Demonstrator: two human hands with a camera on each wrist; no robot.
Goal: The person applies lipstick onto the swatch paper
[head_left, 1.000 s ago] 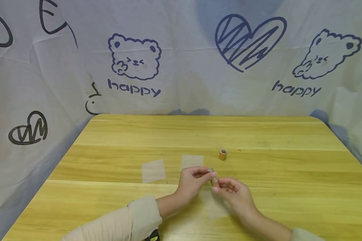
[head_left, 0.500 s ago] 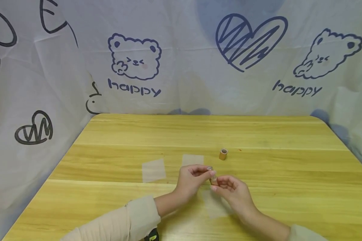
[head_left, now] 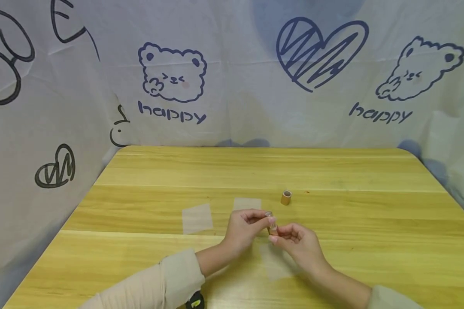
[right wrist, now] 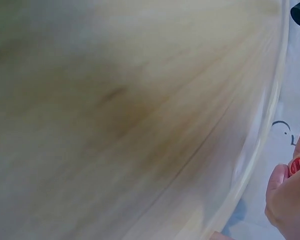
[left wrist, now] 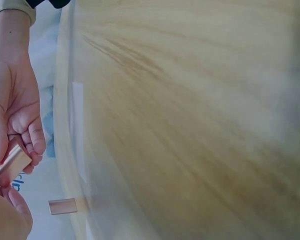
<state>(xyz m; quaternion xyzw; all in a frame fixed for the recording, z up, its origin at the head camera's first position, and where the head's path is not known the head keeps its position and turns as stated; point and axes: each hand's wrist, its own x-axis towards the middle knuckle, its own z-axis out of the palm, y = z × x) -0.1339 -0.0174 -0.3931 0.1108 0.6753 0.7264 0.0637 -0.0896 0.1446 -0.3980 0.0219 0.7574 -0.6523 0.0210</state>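
Note:
Both hands hold a small lipstick tube (head_left: 273, 231) above the table. My left hand (head_left: 242, 234) pinches its clear upper part between thumb and fingers. Its copper base is held by my right hand (head_left: 303, 249), thumb on the near side and fingertips opposite. The left wrist view shows the shiny copper lipstick base (left wrist: 15, 162) between the fingers. A red round label (right wrist: 296, 165) on the end of the base faces the right wrist camera. Beyond the hands, a hollow copper lipstick cap (head_left: 286, 198) stands on the table with its opening up.
Thin pale squares lie on the wooden table (head_left: 371, 206): one at left (head_left: 197, 219), one behind the left hand (head_left: 247, 203), one under the hands (head_left: 278, 264). A black round item (head_left: 195, 300) shows below the left sleeve. A drawn-on white cloth (head_left: 232, 77) hangs behind.
Both hands have shifted slightly up and left in the head view, with the lipstick between them. Their grips look the same. The cap and pale squares have stayed put.

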